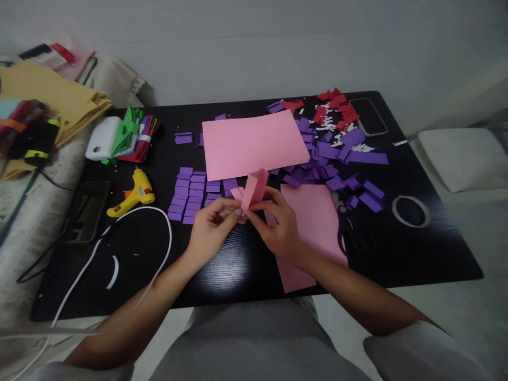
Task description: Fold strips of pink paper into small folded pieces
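Note:
Between both hands, above the middle of the black table, is a folded strip of pink paper (pixel 254 189). My left hand (pixel 216 225) pinches its lower left end, with finger and thumb closed. On the other side my right hand (pixel 278 222) grips its lower right part, fingers closed around the fold. Behind the hands lies a large pink sheet (pixel 254 145). A second pink sheet (pixel 309 222) lies partly under my right hand and wrist. Rows of folded purple paper pieces (pixel 190 193) lie just left of and behind my left hand.
A yellow glue gun (pixel 135 194) and a white cable (pixel 169 233) lie to the left, near bundled coloured strips (pixel 138 137). On the right are scissors (pixel 347 233), a tape roll (pixel 410 211), loose purple pieces (pixel 317 153), red scraps (pixel 337 108) and a phone-shaped outline (pixel 368 117).

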Available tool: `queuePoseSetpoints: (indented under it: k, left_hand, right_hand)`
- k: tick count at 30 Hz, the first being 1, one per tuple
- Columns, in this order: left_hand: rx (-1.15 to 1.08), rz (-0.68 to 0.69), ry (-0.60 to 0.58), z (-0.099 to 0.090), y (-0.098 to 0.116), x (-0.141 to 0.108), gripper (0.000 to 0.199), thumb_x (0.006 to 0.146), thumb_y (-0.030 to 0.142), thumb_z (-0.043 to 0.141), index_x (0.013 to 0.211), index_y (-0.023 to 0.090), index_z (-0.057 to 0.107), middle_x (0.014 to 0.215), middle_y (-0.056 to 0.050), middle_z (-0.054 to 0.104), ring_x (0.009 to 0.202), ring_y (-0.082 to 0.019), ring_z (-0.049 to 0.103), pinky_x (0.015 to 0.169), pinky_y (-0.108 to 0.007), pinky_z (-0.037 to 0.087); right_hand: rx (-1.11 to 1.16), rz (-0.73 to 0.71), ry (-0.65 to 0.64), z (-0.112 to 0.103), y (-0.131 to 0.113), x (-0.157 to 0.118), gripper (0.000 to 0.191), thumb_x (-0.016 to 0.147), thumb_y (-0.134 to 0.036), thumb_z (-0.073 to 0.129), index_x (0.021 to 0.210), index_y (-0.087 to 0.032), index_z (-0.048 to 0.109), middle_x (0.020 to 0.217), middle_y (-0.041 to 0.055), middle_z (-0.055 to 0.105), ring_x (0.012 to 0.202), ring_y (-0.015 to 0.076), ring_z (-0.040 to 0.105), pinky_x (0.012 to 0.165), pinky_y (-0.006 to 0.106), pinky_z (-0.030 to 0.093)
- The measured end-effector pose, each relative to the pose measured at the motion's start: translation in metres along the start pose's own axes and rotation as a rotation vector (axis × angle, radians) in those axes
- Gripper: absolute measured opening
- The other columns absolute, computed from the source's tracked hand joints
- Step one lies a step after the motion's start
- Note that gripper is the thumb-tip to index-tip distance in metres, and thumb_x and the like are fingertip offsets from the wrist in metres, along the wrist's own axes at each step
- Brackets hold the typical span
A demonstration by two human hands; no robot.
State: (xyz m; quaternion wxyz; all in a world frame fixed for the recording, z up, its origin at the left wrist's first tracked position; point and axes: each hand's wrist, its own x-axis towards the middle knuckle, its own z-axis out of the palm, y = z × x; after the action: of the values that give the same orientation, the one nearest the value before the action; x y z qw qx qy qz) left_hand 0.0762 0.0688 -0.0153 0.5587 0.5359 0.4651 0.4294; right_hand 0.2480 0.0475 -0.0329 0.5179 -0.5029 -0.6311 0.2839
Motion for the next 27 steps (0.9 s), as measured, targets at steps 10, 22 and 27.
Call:
queuePoseSetpoints:
  k: [10, 22, 27]
  left_hand:
    - [-0.043, -0.058, -0.021, -0.003, 0.002, 0.002, 0.023, 0.086, 0.036, 0.080, 0.098, 0.016, 0.077, 0.082, -0.004, 0.079, 0.069, -0.017, 0.076, 0.073, -0.030, 0.065]
    - [-0.158, -0.026, -0.050, -0.003, -0.003, 0.002, 0.025, 0.082, 0.030, 0.084, 0.101, 0.019, 0.072, 0.089, -0.003, 0.076, 0.081, -0.016, 0.073, 0.082, -0.029, 0.061]
    - [-0.046, 0.031, 0.045, 0.001, -0.005, 0.004, 0.027, 0.083, 0.040, 0.081, 0.097, 0.019, 0.071, 0.083, -0.002, 0.075, 0.071, -0.015, 0.069, 0.072, -0.028, 0.059]
  right_hand:
    - [-0.070, -0.174, 0.044, 0.002, 0.002, -0.003, 0.008, 0.094, -0.018, 0.070, 0.098, -0.024, 0.075, 0.117, 0.0089, 0.070, 0.107, 0.0222, 0.071, 0.094, 0.040, 0.062]
    - [-0.187, -0.366, 0.003, 0.002, 0.013, -0.004, 0.030, 0.093, -0.011, 0.068, 0.118, -0.027, 0.072, 0.130, 0.0126, 0.065, 0.118, 0.0271, 0.067, 0.095, 0.047, 0.062]
    - [-0.227, -0.373, -0.033, 0.001, 0.007, -0.005, 0.030, 0.092, -0.009, 0.066, 0.117, -0.025, 0.067, 0.135, 0.0151, 0.061, 0.125, 0.0295, 0.062, 0.100, 0.050, 0.058]
